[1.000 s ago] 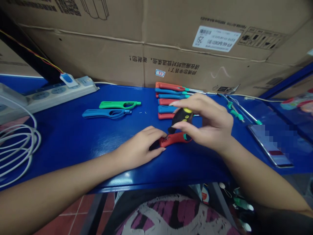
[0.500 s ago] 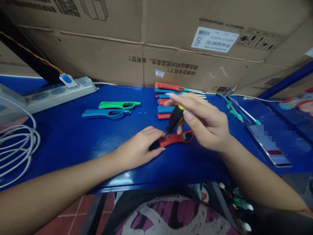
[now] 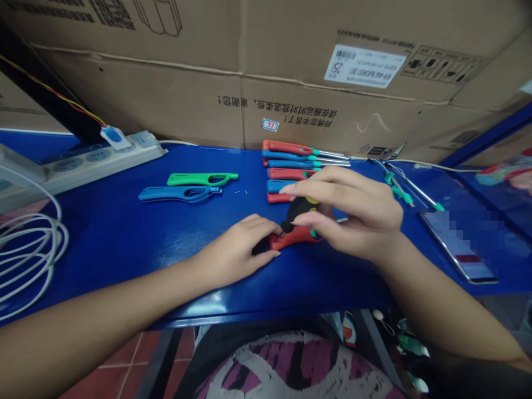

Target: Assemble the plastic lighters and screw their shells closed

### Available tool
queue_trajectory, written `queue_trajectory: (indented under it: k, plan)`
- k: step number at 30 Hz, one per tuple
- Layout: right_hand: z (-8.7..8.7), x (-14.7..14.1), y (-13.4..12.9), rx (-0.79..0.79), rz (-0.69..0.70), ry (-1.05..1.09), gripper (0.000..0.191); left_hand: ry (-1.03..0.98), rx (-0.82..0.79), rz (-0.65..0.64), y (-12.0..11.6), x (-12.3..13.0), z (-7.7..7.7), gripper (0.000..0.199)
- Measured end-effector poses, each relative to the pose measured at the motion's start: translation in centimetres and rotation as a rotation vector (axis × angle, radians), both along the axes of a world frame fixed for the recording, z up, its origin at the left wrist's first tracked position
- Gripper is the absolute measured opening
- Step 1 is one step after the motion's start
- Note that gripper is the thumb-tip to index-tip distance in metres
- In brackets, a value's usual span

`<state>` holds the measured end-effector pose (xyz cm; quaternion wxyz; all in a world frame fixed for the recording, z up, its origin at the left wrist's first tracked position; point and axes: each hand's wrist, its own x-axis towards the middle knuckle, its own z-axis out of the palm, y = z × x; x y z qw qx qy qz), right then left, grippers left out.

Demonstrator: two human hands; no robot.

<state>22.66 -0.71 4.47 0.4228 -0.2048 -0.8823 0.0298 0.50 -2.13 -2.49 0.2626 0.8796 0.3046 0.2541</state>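
Observation:
A red lighter body [image 3: 293,237] lies on the blue table. My left hand [image 3: 249,244] grips its left end between thumb and fingers. Over it, my right hand [image 3: 349,213] holds a short black and yellow screwdriver [image 3: 298,214], tilted, with its thin shaft reaching down to the left end of the red body. My right fingers and palm cover part of the handle and the body's right end. Behind them is a stack of red and blue lighters [image 3: 286,173], some with metal tubes. A green lighter body [image 3: 191,179] and a blue one [image 3: 178,193] lie to the left.
Two tiny pale pieces [image 3: 241,192] lie mid-table. A power strip [image 3: 100,158] and coiled white cable [image 3: 37,255] are at the left. Metal tubes with green parts [image 3: 409,185] and a phone [image 3: 457,246] lie at the right. A cardboard box [image 3: 166,100] stands behind.
My right hand has moved slightly right and down, and its thumb and fingers have shifted on the screwdriver handle. The left hand holds the red body in the same place.

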Motion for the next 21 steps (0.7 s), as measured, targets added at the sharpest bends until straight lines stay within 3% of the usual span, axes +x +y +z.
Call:
queue_trajectory:
  k: [4, 9, 15, 17, 21]
  plan:
    - [-0.6, -0.4, -0.2, 0.064, 0.012, 0.053, 0.030, 0.006, 0.004, 0.015, 0.0, 0.0, 0.0, 0.024]
    - [-0.5, -0.7, 0.3, -0.187, 0.070, 0.073, 0.033, 0.018, 0.011, 0.010, 0.0, 0.0, 0.0, 0.022]
    - [-0.4, -0.9, -0.1, 0.030, 0.009, 0.024, 0.029, 0.010, 0.018, 0.017, -0.1, 0.1, 0.0, 0.012]
    - [0.0, -0.8, -0.5, -0.028, -0.006, -0.029, 0.033, 0.023, 0.014, 0.023, -0.1, 0.2, 0.1, 0.010]
    - [0.8, -0.4, -0.7, -0.200, 0.097, -0.056, 0.039, 0.023, 0.009, 0.004, -0.1, 0.1, 0.0, 0.017]
